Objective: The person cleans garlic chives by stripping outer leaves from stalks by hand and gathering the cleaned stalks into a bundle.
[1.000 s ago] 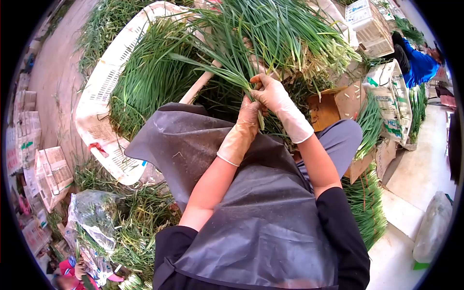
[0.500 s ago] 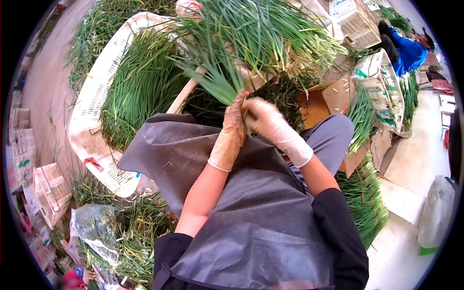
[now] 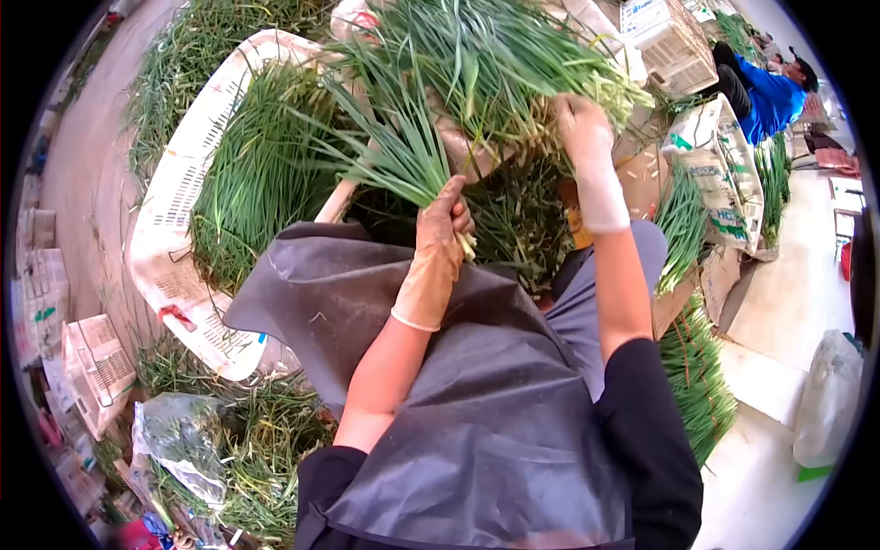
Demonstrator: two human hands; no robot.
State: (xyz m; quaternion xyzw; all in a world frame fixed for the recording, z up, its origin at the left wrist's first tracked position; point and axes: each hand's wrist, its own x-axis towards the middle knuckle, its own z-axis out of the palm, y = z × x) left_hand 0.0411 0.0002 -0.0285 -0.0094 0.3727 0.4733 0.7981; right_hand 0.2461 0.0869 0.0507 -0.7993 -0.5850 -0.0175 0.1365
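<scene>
My left hand (image 3: pixel 443 220), in a soiled pale glove, is wrapped round a bunch of garlic chives (image 3: pixel 403 165). Their leaves fan up and to the left, and the pale stalk ends poke out below my fist. My right hand (image 3: pixel 584 128), also gloved, is at the near right side of a large heap of chives (image 3: pixel 495 55). Its fingers are curled in on the stalk ends there; how many stalks they grip is hidden. Below the heap lie loose leaves and trimmings (image 3: pixel 518 220), between my knees under a dark apron (image 3: pixel 486 412).
A white plastic crate (image 3: pixel 165 211) with chives in it stands at the left. More crates (image 3: pixel 674 41) and a bag-lined basket (image 3: pixel 724 174) are at the upper right, near a person in blue (image 3: pixel 770 96). Bundled chives (image 3: pixel 692 376) lie by my right leg.
My right hand has left the bunch beside my left hand and reached up and right to the heap's stalk ends. The left hand keeps its hold, the bunch's leaves now more spread.
</scene>
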